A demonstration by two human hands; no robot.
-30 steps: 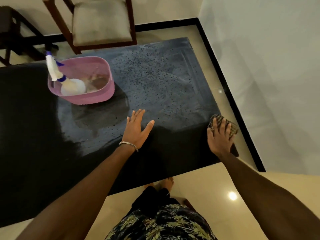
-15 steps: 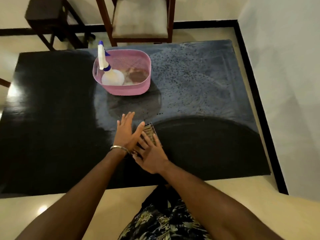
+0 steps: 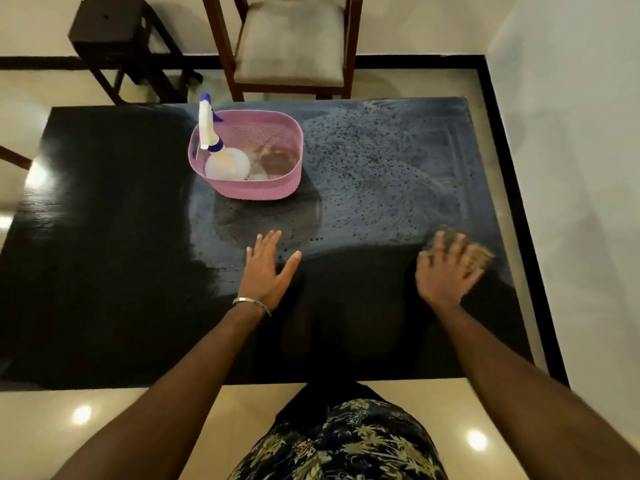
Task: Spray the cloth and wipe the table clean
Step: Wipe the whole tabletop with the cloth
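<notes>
Blurred by motion: right hand (image 3: 445, 271) and cloth (image 3: 479, 255) beneath it, so cloth's outline, fold and long axis could not be made out. Only a brownish edge peeked out past the fingertips on the far-right side, toward the right edge of the dark table (image 3: 104, 271). Fingers spread and fairly straight, pressed flat on the cloth rather than curled round it, as far as the smear allowed. Pointed away from the body, slightly rightward.

Left hand (image 3: 266, 271) sharp by comparison: palm down on the tabletop, fingers straight and together, thumb splayed right, nothing held; bracelet (image 3: 252, 304) at the wrist. Well apart from the right hand.

Stood upright in the near-left corner of the pink basket (image 3: 277, 192): spray bottle (image 3: 214, 147), nozzle aimed right. Other basket contents brownish and indistinct. Speckled wet film over the far-right tabletop. Chair (image 3: 291, 39) cut off at top edge; dark stool (image 3: 114, 29) beside it.
</notes>
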